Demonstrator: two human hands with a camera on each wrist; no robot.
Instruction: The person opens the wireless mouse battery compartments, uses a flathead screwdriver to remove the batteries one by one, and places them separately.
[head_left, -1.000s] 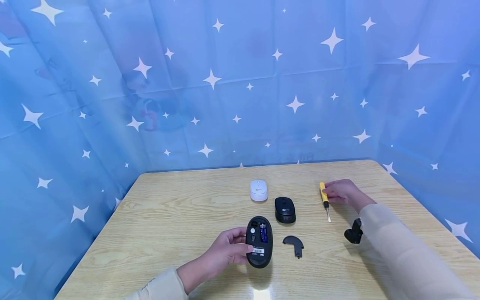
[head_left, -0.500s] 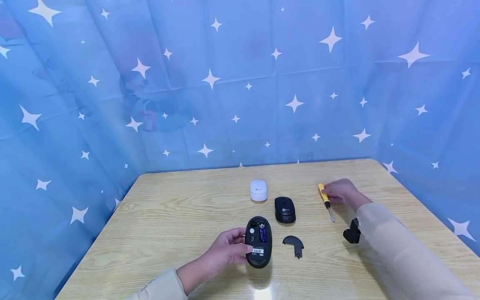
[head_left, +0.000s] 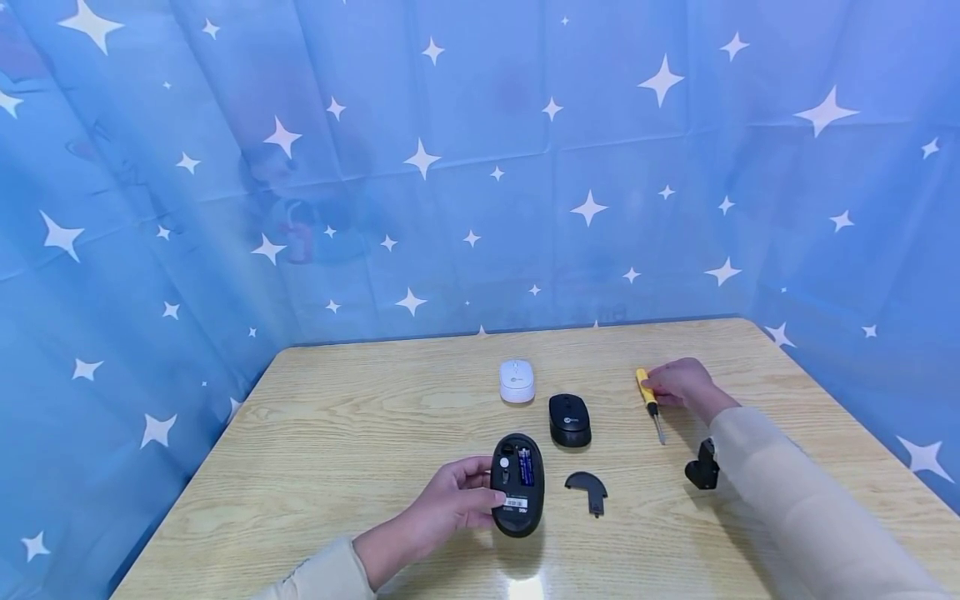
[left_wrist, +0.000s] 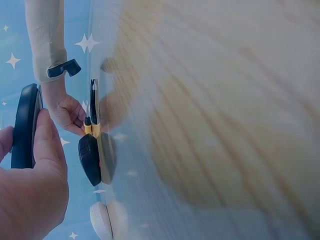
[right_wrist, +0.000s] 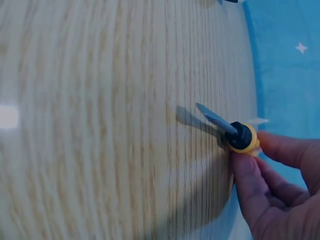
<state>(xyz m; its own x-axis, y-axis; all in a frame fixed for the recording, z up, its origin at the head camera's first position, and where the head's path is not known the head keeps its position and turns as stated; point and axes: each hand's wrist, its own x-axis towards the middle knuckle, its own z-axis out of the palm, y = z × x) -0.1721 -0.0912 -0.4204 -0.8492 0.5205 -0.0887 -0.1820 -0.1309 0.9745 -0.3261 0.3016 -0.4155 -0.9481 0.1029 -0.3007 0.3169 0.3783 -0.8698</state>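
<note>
Left hand [head_left: 442, 508]: fingers curled round the upturned black mouse [head_left: 517, 483], holding it near the front middle of the desk [head_left: 337, 433], battery bay showing.
Right hand [head_left: 678, 383]: fingers pinch the yellow handle of the screwdriver [head_left: 648, 402], its tip slanting down toward the desk.
Battery cover [head_left: 587, 487]: flat on the desk just right of the held mouse.
Second black mouse [head_left: 569, 419]: behind it, right way up.
White mouse [head_left: 517, 381]: farther back.
</note>
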